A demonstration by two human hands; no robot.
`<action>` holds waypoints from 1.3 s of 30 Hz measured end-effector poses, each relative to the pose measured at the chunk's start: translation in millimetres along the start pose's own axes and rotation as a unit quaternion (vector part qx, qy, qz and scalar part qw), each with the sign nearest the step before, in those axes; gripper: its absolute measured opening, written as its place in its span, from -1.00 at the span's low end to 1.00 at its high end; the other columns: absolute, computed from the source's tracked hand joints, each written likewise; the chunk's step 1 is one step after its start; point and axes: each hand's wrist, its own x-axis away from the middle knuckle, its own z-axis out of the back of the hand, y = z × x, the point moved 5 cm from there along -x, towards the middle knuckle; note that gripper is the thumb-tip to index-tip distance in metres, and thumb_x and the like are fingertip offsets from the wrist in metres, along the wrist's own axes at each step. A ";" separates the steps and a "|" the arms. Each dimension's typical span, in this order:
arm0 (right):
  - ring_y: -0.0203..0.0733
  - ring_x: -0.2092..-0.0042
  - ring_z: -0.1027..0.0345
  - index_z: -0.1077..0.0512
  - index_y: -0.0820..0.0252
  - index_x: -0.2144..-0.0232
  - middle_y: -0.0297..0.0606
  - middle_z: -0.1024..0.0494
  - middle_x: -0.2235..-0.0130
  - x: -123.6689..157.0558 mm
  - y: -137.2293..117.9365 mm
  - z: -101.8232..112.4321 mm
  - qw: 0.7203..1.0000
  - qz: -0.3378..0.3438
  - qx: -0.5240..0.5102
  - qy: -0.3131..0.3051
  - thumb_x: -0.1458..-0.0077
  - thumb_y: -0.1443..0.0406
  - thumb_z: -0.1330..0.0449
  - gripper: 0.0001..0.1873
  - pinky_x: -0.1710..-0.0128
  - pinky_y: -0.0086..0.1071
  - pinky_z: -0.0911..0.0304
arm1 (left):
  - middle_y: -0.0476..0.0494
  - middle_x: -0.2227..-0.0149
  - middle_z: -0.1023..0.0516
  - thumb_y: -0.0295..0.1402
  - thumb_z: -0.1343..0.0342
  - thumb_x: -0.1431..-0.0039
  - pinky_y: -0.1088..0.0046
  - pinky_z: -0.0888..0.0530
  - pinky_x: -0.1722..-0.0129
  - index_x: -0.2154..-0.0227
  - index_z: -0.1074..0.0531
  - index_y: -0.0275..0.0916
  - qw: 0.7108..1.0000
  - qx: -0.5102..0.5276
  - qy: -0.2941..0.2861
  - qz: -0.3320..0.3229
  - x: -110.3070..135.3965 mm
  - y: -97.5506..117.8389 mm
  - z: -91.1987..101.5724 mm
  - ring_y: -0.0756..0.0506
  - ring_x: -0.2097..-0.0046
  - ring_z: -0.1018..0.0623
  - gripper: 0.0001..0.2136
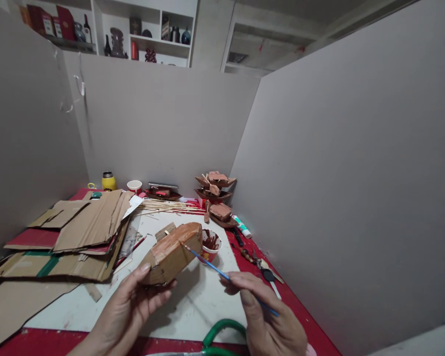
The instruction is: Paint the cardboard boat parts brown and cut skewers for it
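Note:
My left hand grips a boat-shaped cardboard model, partly painted brown, and holds it tilted above the white work sheet. My right hand pinches a thin blue-handled paintbrush. The brush tip touches the model's upper edge near its right end. Just behind the model stands a small paper cup of brown paint.
Flattened cardboard pieces are piled at the left. Bamboo sticks, several painted models, a glue tube, a yellow flask and a cup lie at the back. Green-handled scissors are near the front edge. Grey partition walls enclose the table.

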 end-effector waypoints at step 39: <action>-0.15 0.25 -0.60 -0.54 -0.03 -0.04 -0.22 -0.70 0.23 11.2 -3.7 -17.2 0.992 0.019 -0.110 -0.062 -0.33 0.40 -0.14 -0.67 0.40 -0.37 -0.54 | -0.47 0.24 -0.68 -0.45 -0.07 -0.33 0.37 -0.66 0.38 -0.17 -0.27 -0.49 0.996 0.080 -0.021 0.045 -3.3 3.7 -4.2 -0.25 0.33 -0.72 -0.61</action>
